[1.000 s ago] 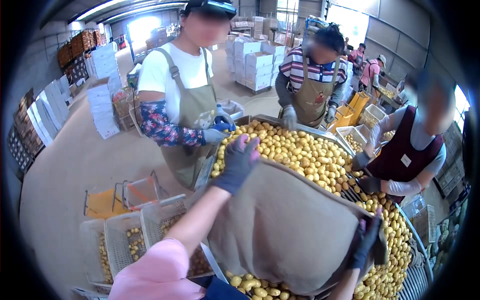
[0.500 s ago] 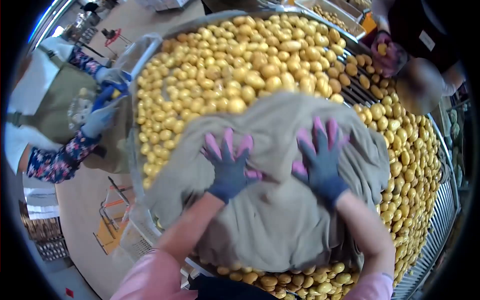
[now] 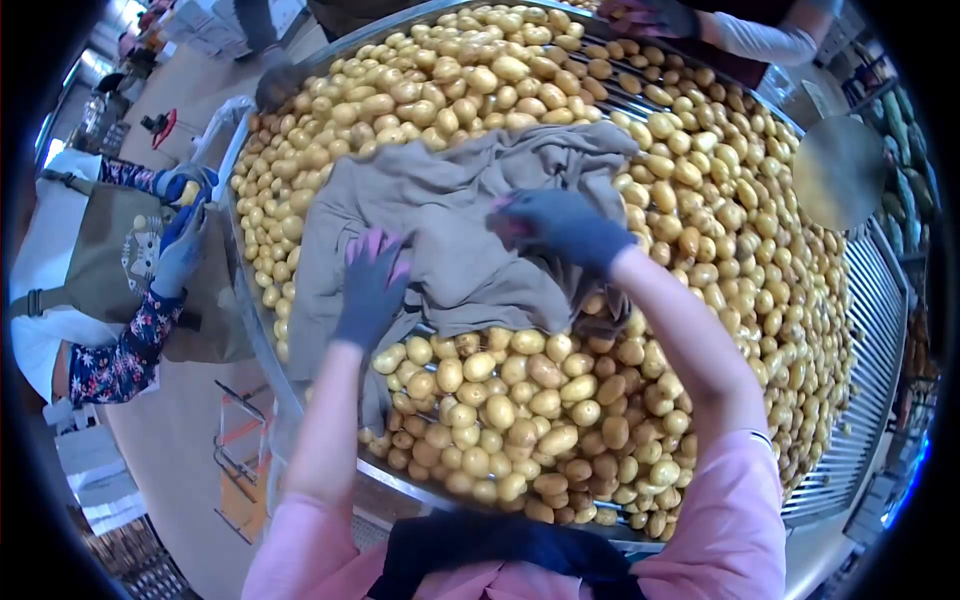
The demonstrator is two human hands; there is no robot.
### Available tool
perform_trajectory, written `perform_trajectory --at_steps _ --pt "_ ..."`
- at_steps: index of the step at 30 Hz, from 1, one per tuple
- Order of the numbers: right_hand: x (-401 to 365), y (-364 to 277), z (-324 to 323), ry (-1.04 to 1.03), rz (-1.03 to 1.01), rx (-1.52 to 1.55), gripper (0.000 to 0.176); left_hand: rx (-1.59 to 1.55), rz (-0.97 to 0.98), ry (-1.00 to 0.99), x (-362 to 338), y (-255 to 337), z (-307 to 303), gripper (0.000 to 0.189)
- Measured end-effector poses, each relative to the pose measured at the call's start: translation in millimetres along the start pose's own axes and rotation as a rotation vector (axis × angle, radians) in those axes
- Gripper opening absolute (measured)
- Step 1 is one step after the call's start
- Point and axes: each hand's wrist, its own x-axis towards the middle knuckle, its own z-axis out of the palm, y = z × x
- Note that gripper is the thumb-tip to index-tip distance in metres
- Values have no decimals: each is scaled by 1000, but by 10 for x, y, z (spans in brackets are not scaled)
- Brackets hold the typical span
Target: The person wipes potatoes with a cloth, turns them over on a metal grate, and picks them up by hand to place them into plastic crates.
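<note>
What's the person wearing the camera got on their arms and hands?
The left hand and right hand wear dark blue-grey knit gloves that end at the wrists. The left fingertips are pink, and a little pink shows on the right. The forearms are uncovered, and loose pink sleeves cover the upper arms.

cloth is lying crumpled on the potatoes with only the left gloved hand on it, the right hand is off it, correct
Not quite: both hands are on it. In the head view the cloth lies crumpled on the potatoes, the left hand rests on its near part, and the right hand is on it too, its fingers curled into a fold.
</note>
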Motion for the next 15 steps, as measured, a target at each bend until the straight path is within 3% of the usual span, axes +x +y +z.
perform_trajectory --at_steps 1,2,3,5,7,9,10,11,12,13,15 --pt "-217 152 -78 375 -123 -83 19 -177 10 -57 -158 43 -127 56" --pt "-408 80 -232 468 271 -126 18 -183 17 -61 -375 66 -144 56" --pt "-592 3 -432 591 384 -147 22 -171 -45 -80 -612 85 -135 51" --pt "-793 -36 -453 125 696 -535 29 -158 -120 -102 -913 148 -4 46" --pt "-736 -195 -26 86 578 -620 31 262 -126 81 -1007 176 310 52" --pt "-566 88 440 345 387 -490 25 284 -196 100 -920 234 382 56" --pt "-508 7 388 364 375 -496 25 258 -299 -18 -836 301 335 57" --pt "-458 -95 320 482 384 -214 21 229 -398 -138 -762 332 276 57" --pt "-449 -185 238 585 382 70 18 196 -412 -198 -726 353 203 59" --pt "-470 -240 109 593 368 66 18 200 -414 -182 -748 391 129 59" --pt "-521 -317 -261 848 425 360 15 -5 -393 -276 -756 460 -55 62"
